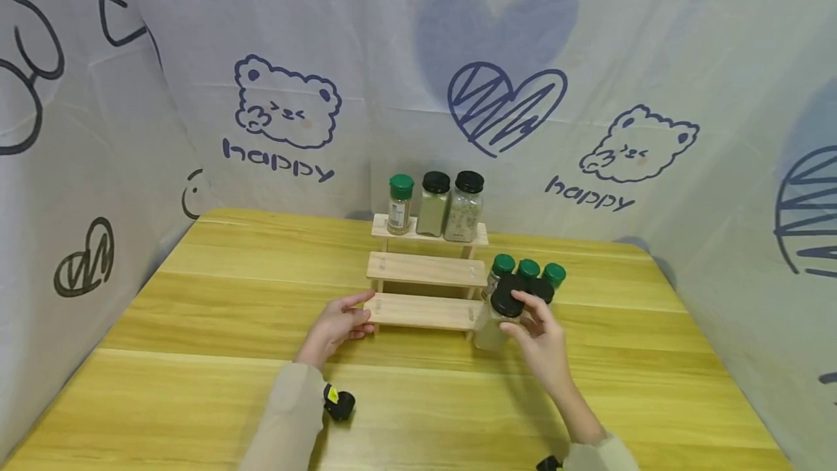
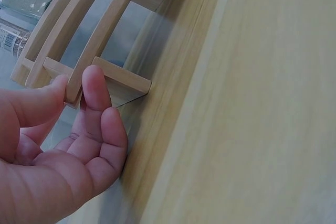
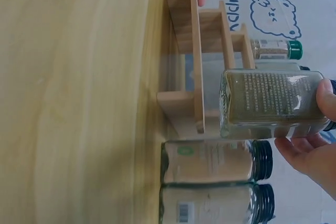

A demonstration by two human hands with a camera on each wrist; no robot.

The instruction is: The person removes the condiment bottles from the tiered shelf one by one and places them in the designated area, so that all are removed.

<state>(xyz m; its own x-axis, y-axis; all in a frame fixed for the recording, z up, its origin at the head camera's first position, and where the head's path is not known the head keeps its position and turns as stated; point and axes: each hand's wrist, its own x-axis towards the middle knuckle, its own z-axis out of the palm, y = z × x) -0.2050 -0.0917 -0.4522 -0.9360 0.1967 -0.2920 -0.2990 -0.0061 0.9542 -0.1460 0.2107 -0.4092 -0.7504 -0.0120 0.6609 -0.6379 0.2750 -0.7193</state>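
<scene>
A light wooden three-tier rack [image 1: 421, 310] stands on the table. My left hand [image 1: 340, 322] pinches the left end of its lowest shelf, thumb on top and fingers beneath, as the left wrist view shows too. At the rack's right end, my right hand [image 1: 544, 344] grips a square glass spice jar [image 3: 273, 100] by its black lid. Through the glass a greenish-grey powder shows behind printed text. The jar is tilted and held up beside the lowest shelf. On the top shelf stand a small green-lidded jar [image 1: 399, 209] and two black-lidded jars [image 1: 464, 213].
To the right of the rack, two black-lidded jars [image 3: 210, 162] stand on the table, partly hidden by my right hand in the head view. Several small green-lidded jars [image 1: 554, 275] are behind them. A printed cloth [image 1: 405, 57] hangs behind the wooden table [image 1: 216, 318].
</scene>
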